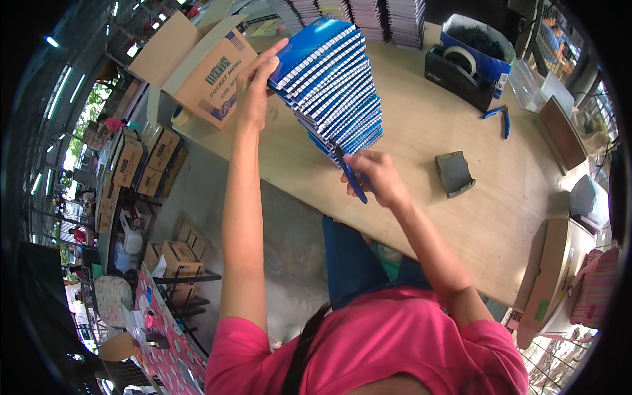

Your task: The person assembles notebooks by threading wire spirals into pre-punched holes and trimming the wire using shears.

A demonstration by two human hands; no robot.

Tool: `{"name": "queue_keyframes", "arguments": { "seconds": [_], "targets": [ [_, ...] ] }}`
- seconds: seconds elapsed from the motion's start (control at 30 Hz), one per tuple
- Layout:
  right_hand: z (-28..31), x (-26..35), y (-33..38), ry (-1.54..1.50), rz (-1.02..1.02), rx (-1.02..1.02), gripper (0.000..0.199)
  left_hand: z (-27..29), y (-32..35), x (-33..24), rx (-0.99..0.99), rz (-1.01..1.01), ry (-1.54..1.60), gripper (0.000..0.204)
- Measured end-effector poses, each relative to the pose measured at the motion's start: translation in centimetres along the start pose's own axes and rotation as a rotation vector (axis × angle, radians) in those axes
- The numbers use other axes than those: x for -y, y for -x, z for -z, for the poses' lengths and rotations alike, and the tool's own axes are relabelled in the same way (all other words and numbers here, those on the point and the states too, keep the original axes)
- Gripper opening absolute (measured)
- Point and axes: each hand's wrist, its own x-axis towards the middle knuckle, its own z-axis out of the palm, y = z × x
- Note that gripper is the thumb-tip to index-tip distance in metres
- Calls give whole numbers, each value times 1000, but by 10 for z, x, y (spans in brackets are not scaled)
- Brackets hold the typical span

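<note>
One fanned notebook stack (339,82) sits at the table (513,220) edge, left hand (257,82) clasping its top corner, right hand (374,172) wrapped round pliers (356,185) at its lower spirals (320,143); work seems under way, tally done versus left indistinct.

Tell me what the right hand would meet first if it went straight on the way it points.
Most likely the stack of blue spiral notebooks: the right hand points toward its near end, holding a blue-handled tool there. Contact is unclear.
</note>
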Motion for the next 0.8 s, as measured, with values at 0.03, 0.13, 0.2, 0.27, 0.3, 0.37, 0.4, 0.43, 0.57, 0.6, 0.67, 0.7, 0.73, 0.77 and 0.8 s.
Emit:
{"name": "queue_keyframes", "arguments": {
  "seconds": [0.03, 0.13, 0.2, 0.27, 0.3, 0.37, 0.4, 0.43, 0.57, 0.6, 0.67, 0.7, 0.73, 0.77, 0.8],
  "targets": [
    [-1, -2, 1, 209, 169, -94, 36, 0, -1, 0, 3, -8, 2, 39],
    [-11, -14, 10, 710, 711, -377, 34, 2, -1, 1, 1, 10, 2, 39],
    [-14, -19, 13, 893, 891, -481, 35, 3, -2, 2, -5, 11, 9, 39],
    [-17, -20, 17, 1033, 896, -531, 38, 3, -1, 3, -5, 17, 10, 39],
    [-16, -23, 14, 1055, 932, -541, 37, 4, -1, 3, -6, 20, 8, 39],
    [-14, -24, 5, 1099, 1011, -562, 34, 3, -3, 2, -2, 19, 4, 39],
    [-12, -23, 5, 959, 824, -486, 33, 2, -3, 2, 2, 18, 1, 39],
    [-13, -19, 7, 818, 637, -403, 33, 3, -2, 1, 2, 18, -2, 39],
    [7, -1, -2, -225, -50, 93, 34, 0, -1, 2, -5, -2, 15, 39],
    [6, -7, -2, 45, 51, -19, 36, 3, -2, 4, 0, 7, 15, 39],
    [-2, -21, 7, 537, 556, -310, 37, 4, -1, 3, -15, 24, 3, 39],
    [-4, -27, 11, 783, 809, -454, 37, 4, 0, 3, -19, 22, -1, 39],
    [-1, -31, 14, 810, 846, -507, 40, 4, 0, 3, -17, 19, -6, 39],
    [2, -32, 15, 881, 884, -532, 41, 4, -1, 3, -15, 17, -11, 40],
    [4, -32, 16, 953, 921, -557, 42, 4, -1, 3, -12, 21, -8, 40]
  ]
}}
